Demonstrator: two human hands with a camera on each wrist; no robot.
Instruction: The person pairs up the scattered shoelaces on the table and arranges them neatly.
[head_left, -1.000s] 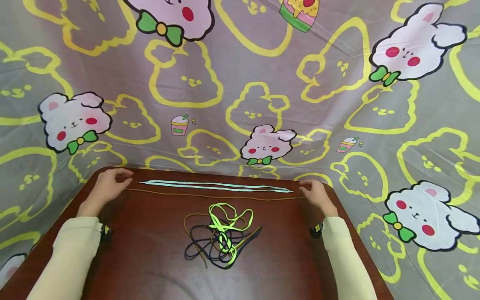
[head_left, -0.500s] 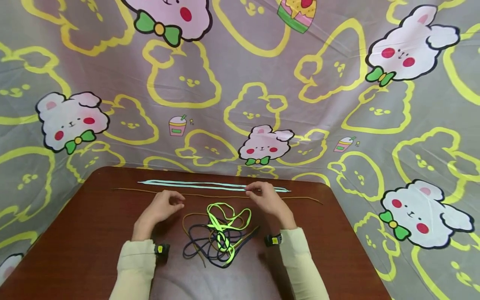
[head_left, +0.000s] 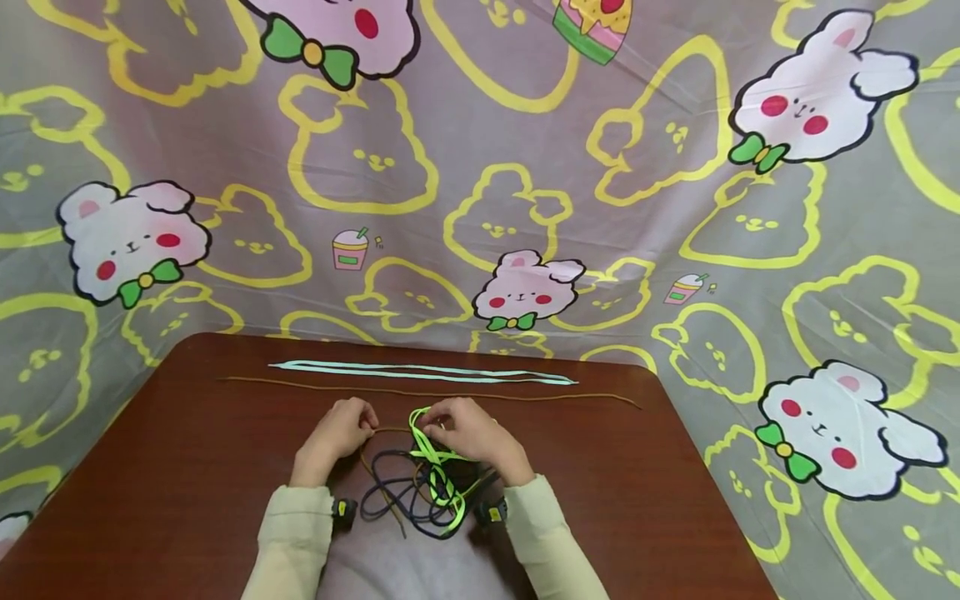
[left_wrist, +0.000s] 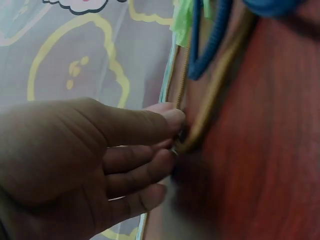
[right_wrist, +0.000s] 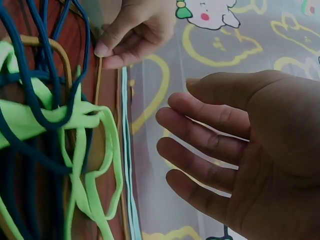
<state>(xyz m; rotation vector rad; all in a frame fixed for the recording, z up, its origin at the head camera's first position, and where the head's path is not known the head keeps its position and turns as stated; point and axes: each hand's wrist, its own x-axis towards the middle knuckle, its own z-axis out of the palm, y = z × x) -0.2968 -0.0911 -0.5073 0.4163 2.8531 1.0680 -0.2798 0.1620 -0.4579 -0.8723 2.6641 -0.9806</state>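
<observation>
A tangle of shoelaces lies mid-table in the head view: a flat lime-green lace (head_left: 435, 451), a dark navy lace (head_left: 392, 487) and a brown lace (head_left: 387, 428). My left hand (head_left: 339, 439) pinches a bend of the brown lace at the tangle's far left, thumb against fingertips; the left wrist view shows this brown lace (left_wrist: 220, 82) up close. Over the tangle's far right side is my right hand (head_left: 472, 431), overlapping part of it in the head view. From the right wrist, the fingers (right_wrist: 200, 155) look loosely bent and spread, holding nothing, beside the lime-green loops (right_wrist: 112, 165).
Toward the back of the brown table (head_left: 187, 467), a pale-blue lace (head_left: 375, 368) lies doubled and straight. In front of it a second brown lace (head_left: 300, 384) is stretched out singly. A patterned curtain (head_left: 420, 225) rises behind the table.
Both hands have come from the ends of the stretched brown lace inward and nearer to the tangle. The left hand now pinches the tangle's brown lace; the straight laces stay put.
</observation>
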